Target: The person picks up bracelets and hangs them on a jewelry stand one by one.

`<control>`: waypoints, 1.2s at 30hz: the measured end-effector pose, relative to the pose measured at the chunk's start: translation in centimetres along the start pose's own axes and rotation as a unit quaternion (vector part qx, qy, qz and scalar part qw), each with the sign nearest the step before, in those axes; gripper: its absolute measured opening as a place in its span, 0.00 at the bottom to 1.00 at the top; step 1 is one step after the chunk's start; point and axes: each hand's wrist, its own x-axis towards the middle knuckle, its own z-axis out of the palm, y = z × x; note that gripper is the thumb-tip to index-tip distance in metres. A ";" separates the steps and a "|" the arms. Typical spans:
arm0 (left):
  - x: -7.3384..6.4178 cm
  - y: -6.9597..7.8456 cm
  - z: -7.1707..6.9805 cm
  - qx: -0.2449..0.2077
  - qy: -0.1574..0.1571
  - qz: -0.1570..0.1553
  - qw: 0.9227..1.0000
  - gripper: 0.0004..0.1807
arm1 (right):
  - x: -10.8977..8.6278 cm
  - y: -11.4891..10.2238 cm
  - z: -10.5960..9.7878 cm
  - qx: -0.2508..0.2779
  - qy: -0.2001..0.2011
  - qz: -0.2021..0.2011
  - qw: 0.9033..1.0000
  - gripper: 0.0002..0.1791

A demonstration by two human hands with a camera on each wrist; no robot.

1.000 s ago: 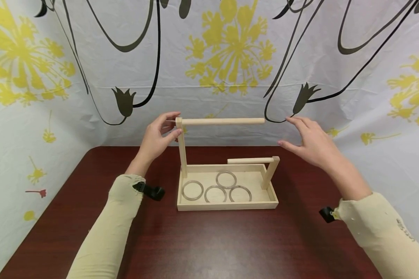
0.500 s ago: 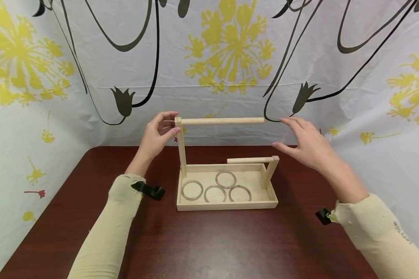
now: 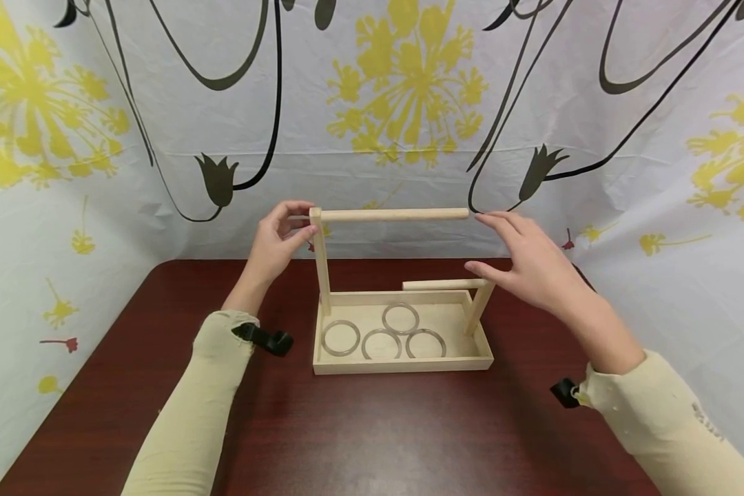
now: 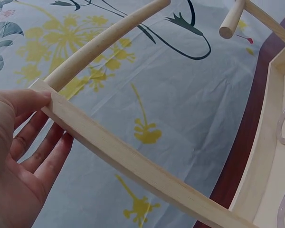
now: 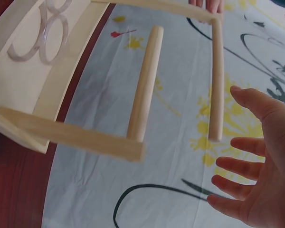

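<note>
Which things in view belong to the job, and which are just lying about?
Belonging to the job:
left hand, gripping the tall post
right hand, near the upper rod's free end
lower rod and short post
tray with four rings

Just surroundings:
table
patterned sheet
black wrist cameras

The left arm (image 3: 189,399) is stretched forward, sleeved as far as the wrist (image 3: 243,296). Beyond it, the left hand (image 3: 273,242) is held raised in a pinching grip, with the left thumb (image 4: 33,99) pressed down and the left fingers (image 4: 50,159) bent opposite. Well to the right of that hand, the right hand (image 3: 527,265) is held up, its palm turned toward the left hand. The right thumb (image 5: 256,100) is spread away from the right fingers (image 5: 240,167), which are slightly bent and parted. Behind the right hand, the right arm (image 3: 663,413) is angled forward and inward.
</note>
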 end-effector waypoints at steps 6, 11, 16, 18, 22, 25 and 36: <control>0.0 0.3 0.1 -0.007 0.003 -0.008 1.000 0.20 | -0.1 -1.3 0.2 0.004 -0.011 -0.004 1.000 0.42; -0.1 0.4 0.1 -0.011 0.004 -0.011 1.000 0.20 | -0.1 -2.2 0.4 0.018 -0.025 -0.001 1.000 0.42; 0.0 0.1 0.1 -0.011 0.004 -0.012 1.000 0.20 | 0.0 -2.9 1.0 0.037 -0.029 -0.006 0.999 0.41; 0.0 0.0 0.1 -0.011 0.004 -0.012 1.000 0.20 | 0.0 -3.2 1.2 0.043 -0.030 -0.007 0.999 0.42; 0.0 0.0 0.2 -0.009 0.004 -0.006 1.000 0.20 | 0.0 -3.8 1.6 0.053 -0.031 -0.018 0.998 0.42; 0.0 -0.1 0.2 -0.006 0.005 -0.002 1.000 0.20 | 0.0 -4.2 1.9 0.063 -0.032 -0.032 0.997 0.41; 0.0 -0.4 0.4 0.008 0.004 -0.001 1.000 0.20 | -0.1 -4.9 3.6 0.111 -0.017 -0.054 0.992 0.39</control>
